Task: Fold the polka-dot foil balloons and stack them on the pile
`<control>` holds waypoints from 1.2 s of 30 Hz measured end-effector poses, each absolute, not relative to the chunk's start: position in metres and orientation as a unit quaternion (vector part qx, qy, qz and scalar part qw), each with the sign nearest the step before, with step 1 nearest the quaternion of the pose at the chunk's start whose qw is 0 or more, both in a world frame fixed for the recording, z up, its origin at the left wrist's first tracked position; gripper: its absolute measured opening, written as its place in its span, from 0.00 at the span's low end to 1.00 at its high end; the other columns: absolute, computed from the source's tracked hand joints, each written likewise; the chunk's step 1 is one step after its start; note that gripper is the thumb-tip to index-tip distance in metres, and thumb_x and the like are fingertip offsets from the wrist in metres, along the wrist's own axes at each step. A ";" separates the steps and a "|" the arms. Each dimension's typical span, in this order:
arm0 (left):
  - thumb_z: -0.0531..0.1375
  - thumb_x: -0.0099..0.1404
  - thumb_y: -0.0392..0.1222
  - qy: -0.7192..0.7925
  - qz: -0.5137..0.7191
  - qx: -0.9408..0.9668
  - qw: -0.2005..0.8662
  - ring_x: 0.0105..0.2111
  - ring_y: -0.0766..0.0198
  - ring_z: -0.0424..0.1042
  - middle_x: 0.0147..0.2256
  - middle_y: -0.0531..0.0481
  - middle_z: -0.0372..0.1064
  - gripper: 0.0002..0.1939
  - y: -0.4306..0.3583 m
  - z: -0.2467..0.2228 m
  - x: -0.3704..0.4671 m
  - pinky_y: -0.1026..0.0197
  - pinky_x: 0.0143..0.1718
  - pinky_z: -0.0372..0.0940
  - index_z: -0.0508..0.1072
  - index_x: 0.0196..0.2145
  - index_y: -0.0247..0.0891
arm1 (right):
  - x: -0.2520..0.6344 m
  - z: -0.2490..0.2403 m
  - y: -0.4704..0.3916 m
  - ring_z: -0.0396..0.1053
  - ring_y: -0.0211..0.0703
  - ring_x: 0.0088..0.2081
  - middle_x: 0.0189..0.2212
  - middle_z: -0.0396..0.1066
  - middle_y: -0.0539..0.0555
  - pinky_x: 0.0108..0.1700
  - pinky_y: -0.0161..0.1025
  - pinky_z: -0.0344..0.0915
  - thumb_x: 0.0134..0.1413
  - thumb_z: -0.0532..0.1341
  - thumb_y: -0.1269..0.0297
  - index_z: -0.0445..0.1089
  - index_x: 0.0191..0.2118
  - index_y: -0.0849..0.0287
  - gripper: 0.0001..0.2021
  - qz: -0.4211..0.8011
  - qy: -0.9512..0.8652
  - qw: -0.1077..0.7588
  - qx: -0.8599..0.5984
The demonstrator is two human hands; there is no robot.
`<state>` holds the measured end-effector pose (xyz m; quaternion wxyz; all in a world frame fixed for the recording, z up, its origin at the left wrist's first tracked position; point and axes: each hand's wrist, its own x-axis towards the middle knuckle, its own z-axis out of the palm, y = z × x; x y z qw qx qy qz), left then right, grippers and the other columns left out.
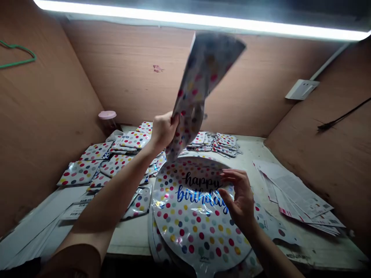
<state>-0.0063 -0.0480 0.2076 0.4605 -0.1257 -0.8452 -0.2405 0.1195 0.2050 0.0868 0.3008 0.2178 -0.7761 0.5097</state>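
Observation:
My left hand [164, 131] is raised over the table, closed round the edge of a partly folded polka-dot foil balloon [193, 92] that is blurred by motion. Below it lies a stack of flat round foil balloons; the top balloon [199, 227] reads "happy birthday" and has its neck toward me. Over the right side of that print hovers my right hand [239, 197], fingers apart and slightly curled, with nothing in it. Whether its fingertips touch the foil I cannot tell. Folded polka-dot balloons [118, 166] lie in piles to the left and behind the stack.
Printed paper sheets [295, 193] are fanned out at the right. White card strips [37, 224] lie at the left front. A lidded cup [108, 119] stands in the back left corner. Wooden walls enclose the table, with a lamp [203, 21] above and a socket [302, 89] on the right.

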 end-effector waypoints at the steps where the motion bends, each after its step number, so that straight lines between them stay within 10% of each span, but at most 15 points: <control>1: 0.51 0.69 0.45 -0.824 -0.248 -0.122 0.495 0.23 0.68 0.64 0.20 0.50 0.66 0.19 -0.043 0.224 -0.010 0.66 0.26 0.54 0.73 0.27 0.31 | 0.120 0.097 0.200 0.66 0.51 0.47 0.48 0.61 0.59 0.46 0.51 0.71 0.54 0.62 0.55 0.61 0.51 0.53 0.20 0.511 -0.771 0.309 0.222; 8: 0.50 0.71 0.45 -0.745 -0.284 -0.323 0.509 0.33 0.65 0.72 0.28 0.48 0.72 0.17 -0.004 0.252 0.002 0.65 0.37 0.63 0.74 0.36 0.33 | 0.078 0.172 0.181 0.45 0.62 0.65 0.64 0.42 0.65 0.61 0.65 0.51 0.47 0.66 0.44 0.32 0.67 0.54 0.52 0.435 -0.736 0.480 0.197; 12: 0.49 0.72 0.43 -0.716 -0.265 -0.534 0.363 0.51 0.60 0.69 0.46 0.45 0.74 0.15 -0.003 0.185 0.030 0.56 0.54 0.62 0.74 0.46 0.38 | 0.070 0.169 0.211 0.45 0.60 0.66 0.62 0.52 0.60 0.61 0.68 0.49 0.60 0.56 0.50 0.42 0.65 0.49 0.32 0.328 -0.708 0.562 0.276; 15: 0.53 0.70 0.40 -0.742 -0.210 -0.537 0.341 0.57 0.56 0.63 0.51 0.47 0.70 0.14 -0.013 0.102 0.062 0.48 0.60 0.54 0.71 0.51 0.44 | 0.094 0.109 0.234 0.56 0.54 0.61 0.53 0.67 0.54 0.60 0.60 0.56 0.63 0.55 0.67 0.66 0.48 0.52 0.09 0.213 -0.749 0.425 0.461; 21: 0.53 0.68 0.35 -0.799 -0.236 -0.529 0.164 0.39 0.64 0.72 0.36 0.49 0.75 0.10 -0.025 -0.024 0.121 0.57 0.51 0.63 0.74 0.41 0.41 | 0.146 -0.024 0.243 0.70 0.46 0.49 0.46 0.74 0.58 0.47 0.43 0.70 0.61 0.53 0.73 0.69 0.40 0.59 0.08 0.228 -0.808 0.200 0.506; 26: 0.52 0.65 0.36 -0.937 -0.293 -0.183 0.051 0.36 0.60 0.71 0.32 0.48 0.74 0.10 0.000 -0.021 0.125 0.59 0.40 0.62 0.74 0.33 0.40 | 0.136 -0.028 0.234 0.73 0.45 0.38 0.37 0.76 0.54 0.40 0.39 0.69 0.56 0.53 0.67 0.70 0.39 0.57 0.10 0.433 -0.882 0.049 0.179; 31: 0.47 0.70 0.40 -0.970 -0.243 -0.001 0.024 0.34 0.56 0.71 0.31 0.45 0.72 0.15 0.034 -0.010 0.108 0.54 0.41 0.61 0.72 0.33 0.36 | 0.095 -0.014 0.217 0.71 0.47 0.30 0.25 0.73 0.54 0.29 0.37 0.63 0.57 0.51 0.61 0.67 0.26 0.57 0.13 0.376 -0.925 0.023 -0.044; 36: 0.50 0.69 0.40 -0.973 -0.224 0.041 0.024 0.37 0.53 0.72 0.34 0.42 0.73 0.12 0.043 -0.013 0.113 0.51 0.43 0.63 0.71 0.38 0.34 | 0.080 -0.013 0.203 0.71 0.44 0.29 0.28 0.73 0.55 0.27 0.34 0.61 0.62 0.50 0.59 0.64 0.33 0.57 0.10 0.306 -0.947 0.017 -0.099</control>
